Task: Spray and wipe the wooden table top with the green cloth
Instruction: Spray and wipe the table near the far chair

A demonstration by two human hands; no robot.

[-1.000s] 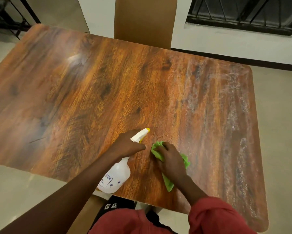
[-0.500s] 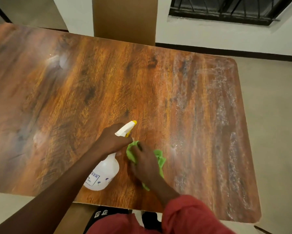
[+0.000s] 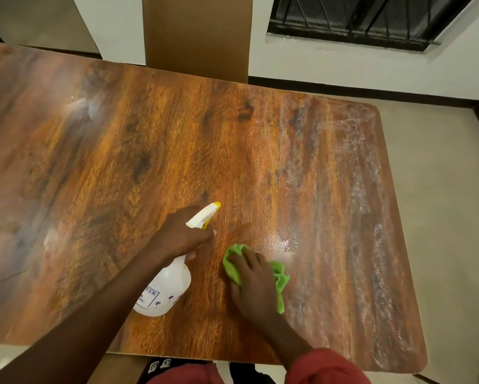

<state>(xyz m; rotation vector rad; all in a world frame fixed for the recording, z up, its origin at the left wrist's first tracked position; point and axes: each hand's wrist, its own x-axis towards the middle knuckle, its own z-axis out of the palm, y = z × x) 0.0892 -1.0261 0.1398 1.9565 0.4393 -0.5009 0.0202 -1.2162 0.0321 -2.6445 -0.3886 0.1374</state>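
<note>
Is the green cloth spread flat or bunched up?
Bunched: the green cloth shows crumpled folds around the right hand pressing it on the table.

We seem to be in a plain dining room of a home or a small eatery; we cannot tell which. The wood-grain surface (image 3: 149, 151) under our hands (image 3: 256, 284) is a dining table with rounded corners, and a tall brown chair back (image 3: 196, 34) stands pushed in at the edge far ahead of the hands. Beyond that edge runs a white wall (image 3: 343, 67) with a dark skirting strip (image 3: 371, 97), and up to the right of the hands sits a window with black metal bars (image 3: 357, 18). Pale floor tiles (image 3: 440, 189) spread out to the right of the hands.
</note>
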